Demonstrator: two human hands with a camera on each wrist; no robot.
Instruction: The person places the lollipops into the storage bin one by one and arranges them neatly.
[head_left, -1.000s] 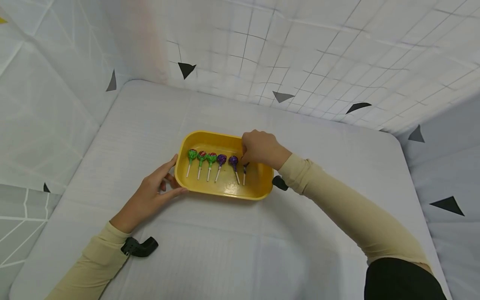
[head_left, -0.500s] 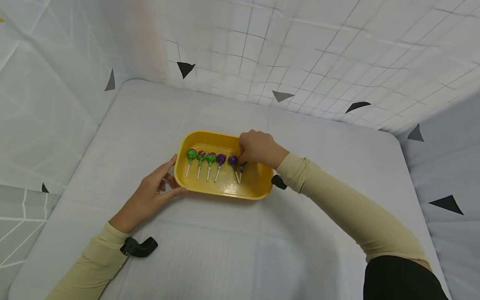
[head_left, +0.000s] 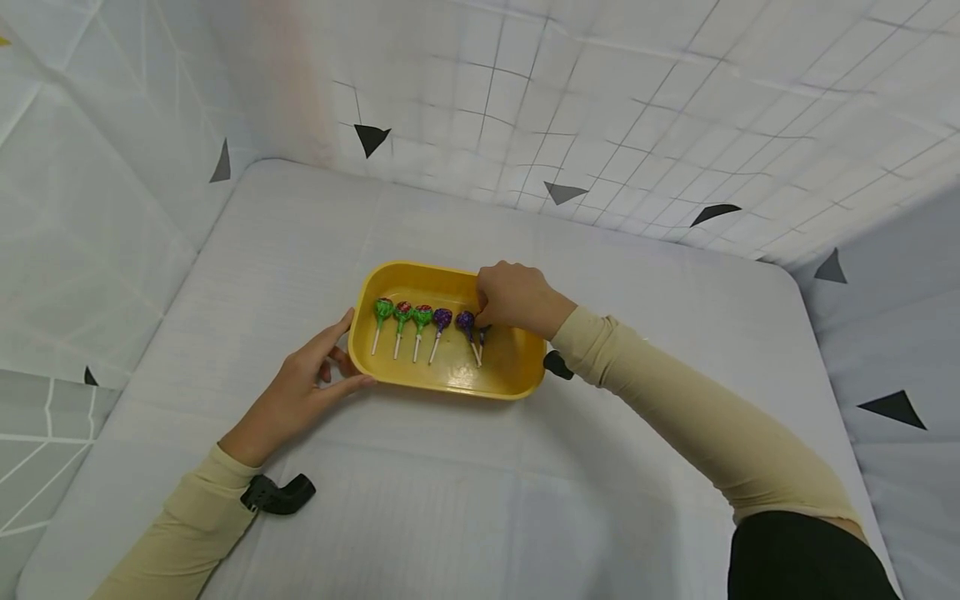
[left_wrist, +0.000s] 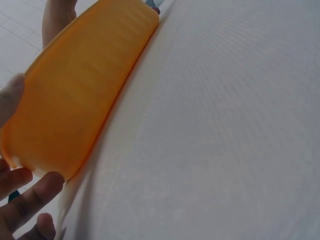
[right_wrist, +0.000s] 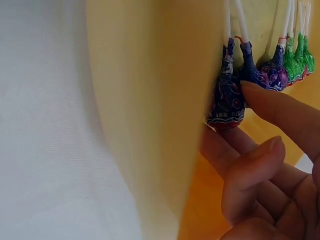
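Observation:
A yellow tray (head_left: 517, 385) holds a row of lollipops. On its left lie three green-and-red lollipops (head_left: 423, 317); to their right come a purple lollipop (head_left: 442, 318), a second purple lollipop (head_left: 466, 321) and a third purple lollipop (right_wrist: 229, 97) at the right end. My right hand (head_left: 520, 296) reaches over the far rim and holds the third one's head between its fingers; the head view hides that head. The sticks of the second and third nearly meet. My left hand (head_left: 311, 371) grips the tray's left end, thumb at the near corner, fingers along the side.
The tray stands on a white-covered table (head_left: 420, 500). Behind it rises a white cloth wall (head_left: 465, 100) with grid lines and dark triangles. A black wrist camera (head_left: 279, 495) sits on the left sleeve, another camera (head_left: 558, 364) on the right.
My right hand has shifted slightly left with the third purple lollipop, bringing its stick close to the second's, then stays nearly still. The left hand and tray hold their place.

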